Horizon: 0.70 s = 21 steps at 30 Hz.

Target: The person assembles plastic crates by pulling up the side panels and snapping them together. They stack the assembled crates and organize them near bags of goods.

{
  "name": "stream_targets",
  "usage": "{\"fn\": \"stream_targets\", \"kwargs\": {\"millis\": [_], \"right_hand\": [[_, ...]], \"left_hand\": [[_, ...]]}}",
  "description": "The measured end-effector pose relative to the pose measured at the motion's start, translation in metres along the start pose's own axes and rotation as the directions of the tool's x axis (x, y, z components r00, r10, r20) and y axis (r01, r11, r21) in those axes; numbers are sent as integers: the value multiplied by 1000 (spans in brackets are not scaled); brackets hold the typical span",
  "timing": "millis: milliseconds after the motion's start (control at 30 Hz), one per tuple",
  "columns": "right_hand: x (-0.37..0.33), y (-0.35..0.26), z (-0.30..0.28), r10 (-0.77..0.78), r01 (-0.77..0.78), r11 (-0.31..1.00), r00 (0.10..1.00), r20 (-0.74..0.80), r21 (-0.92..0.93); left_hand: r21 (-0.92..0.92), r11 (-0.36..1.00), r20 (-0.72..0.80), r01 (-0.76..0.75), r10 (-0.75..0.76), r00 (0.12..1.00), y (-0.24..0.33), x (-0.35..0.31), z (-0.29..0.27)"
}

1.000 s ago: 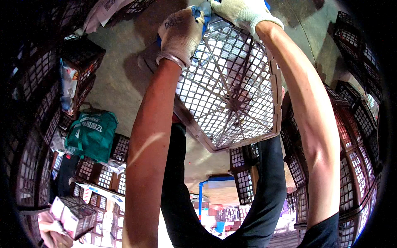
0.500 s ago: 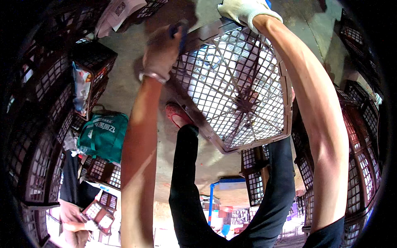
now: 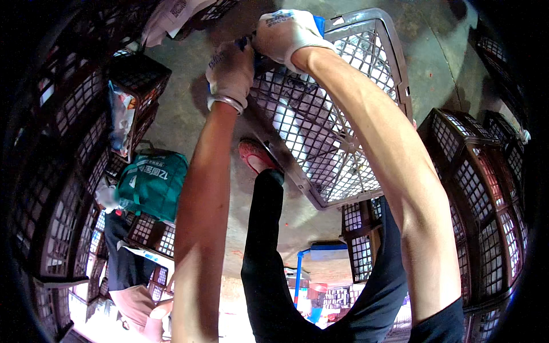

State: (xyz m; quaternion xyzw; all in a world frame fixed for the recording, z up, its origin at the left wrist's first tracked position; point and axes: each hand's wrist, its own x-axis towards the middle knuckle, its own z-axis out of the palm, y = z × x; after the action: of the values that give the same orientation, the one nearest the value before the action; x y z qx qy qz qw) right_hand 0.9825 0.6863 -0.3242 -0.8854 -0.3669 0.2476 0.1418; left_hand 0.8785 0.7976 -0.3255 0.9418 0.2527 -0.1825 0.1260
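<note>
A brown lattice plastic crate (image 3: 306,166) sits before me, with pale contents showing through its mesh. My left hand (image 3: 230,71), in a white knit glove with blue on it, is closed at the crate's far left corner. Right beside it, my right hand (image 3: 289,37), gloved alike, is closed on the far edge of the crate. The fingertips of both hands are mostly hidden. My right forearm crosses over the mesh and covers part of it. A red shoe (image 3: 255,155) stands against the crate's left side.
Stacked brown crates line the left (image 3: 63,211) and the right (image 3: 477,188). A green bag (image 3: 153,183) rests on crates at left, below a crate of packages (image 3: 123,117). Another person (image 3: 134,286) is at lower left. A blue-topped stand (image 3: 326,250) is behind my legs.
My right hand has moved left along the crate's far edge, from its far right part to beside my left hand. The crate has shifted slightly and its far right corner now shows.
</note>
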Motion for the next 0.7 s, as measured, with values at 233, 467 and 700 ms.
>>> {"fn": "stream_targets", "kwargs": {"millis": [233,467,700], "right_hand": [[-20,46,-34,-145,124,950,988,-54,-285],[-39,115,-39,-340,126,776,909,-240,-618],[-108,163,-74,231,-265,961,927,-296,-80]], "left_hand": [[-557,808,-273,195,-399,876,-2,-169,14],[-771,91,549,631,-408,729,33,-277,83],[-814,473,268,336,-208,941,11,-204,38]]}}
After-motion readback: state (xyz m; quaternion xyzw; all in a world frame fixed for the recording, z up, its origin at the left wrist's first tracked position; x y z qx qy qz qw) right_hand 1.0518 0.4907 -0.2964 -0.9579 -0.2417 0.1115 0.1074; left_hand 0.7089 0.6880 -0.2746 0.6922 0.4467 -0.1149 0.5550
